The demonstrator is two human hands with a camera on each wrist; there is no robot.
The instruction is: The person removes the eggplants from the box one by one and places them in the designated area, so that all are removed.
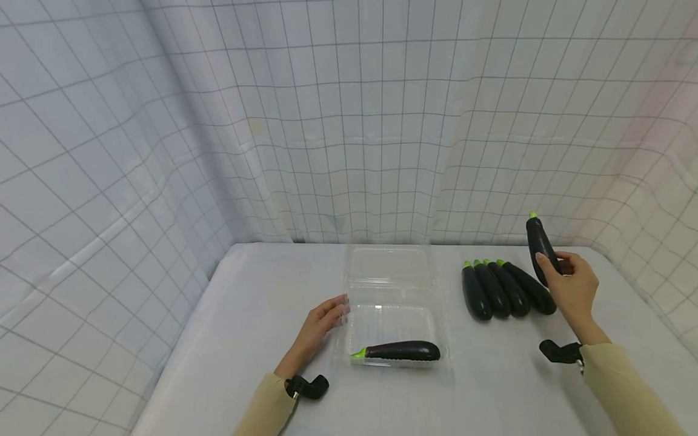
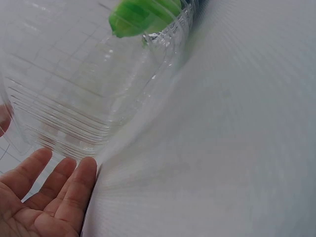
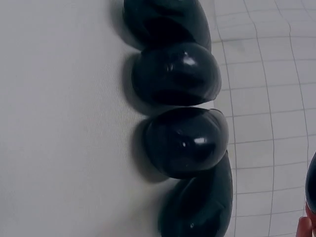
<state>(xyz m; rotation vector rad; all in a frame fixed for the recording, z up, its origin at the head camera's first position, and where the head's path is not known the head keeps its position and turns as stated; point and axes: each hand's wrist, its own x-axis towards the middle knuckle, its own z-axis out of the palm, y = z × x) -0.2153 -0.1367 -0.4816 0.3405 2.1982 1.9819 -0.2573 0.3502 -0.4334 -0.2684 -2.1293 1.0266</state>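
My left hand (image 1: 323,318) touches the left side of a clear plastic clamshell box (image 1: 394,321), its fingertips against the ribbed wall in the left wrist view. The box stands with its lid folded back. Inside, along its near side, lies one dark eggplant (image 1: 406,350) with its green stem to the left. My right hand (image 1: 578,284) grips another eggplant (image 1: 538,242) near its lower end, raised above the table with the stem pointing up. Just left of that hand, several eggplants (image 1: 493,289) lie side by side; their rounded ends fill the right wrist view.
A white-covered table (image 1: 262,303) lies under everything. White grid-patterned curtains (image 1: 349,121) hang behind it and along both sides. The open lid (image 1: 389,264) extends toward the table's back edge.
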